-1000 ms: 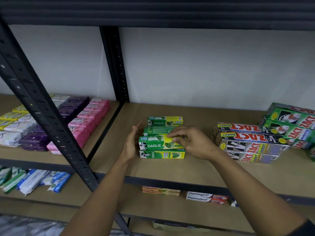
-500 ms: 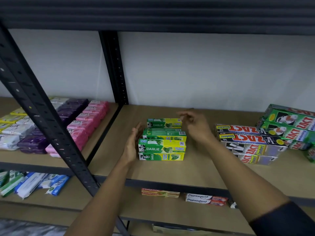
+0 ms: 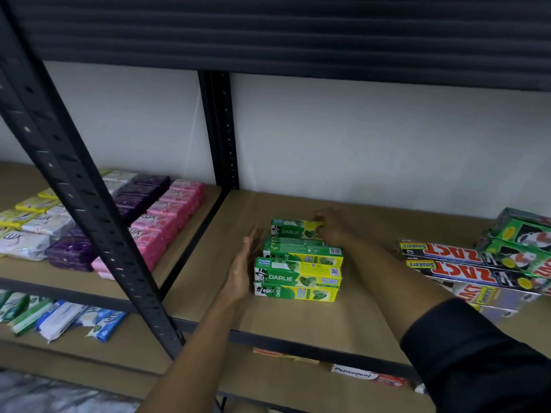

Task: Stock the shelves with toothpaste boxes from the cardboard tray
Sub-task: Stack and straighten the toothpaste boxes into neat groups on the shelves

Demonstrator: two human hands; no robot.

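Head cam: your left grip (image 3: 243, 263) lies flat, open, against the left end of the stack (image 3: 298, 277) on the shelf (image 3: 298, 323). Your right grip (image 3: 334, 231) pinches the back box (image 3: 290, 231) by its right end; it runs left-right between both.

Green-and-yellow Darlie toothpaste boxes (image 3: 301, 265) in a tight cluster on the wooden shelf (image 3: 298, 320).

All of them lie flat with their long sides running left to right and their left ends roughly in line. At the front, the top front box (image 3: 298, 275) sits squarely on the bottom front box (image 3: 295, 294), both with the DARLIE name facing forward. Just behind them is the middle box (image 3: 302, 254), barcode at its right end. The rear box (image 3: 293, 229) stands a little apart, further back. The left hand (image 3: 242, 268) lies flat against the front boxes' left ends. The right hand (image 3: 331, 228) touches the rear box's right end, and whether it grips there cannot be told.
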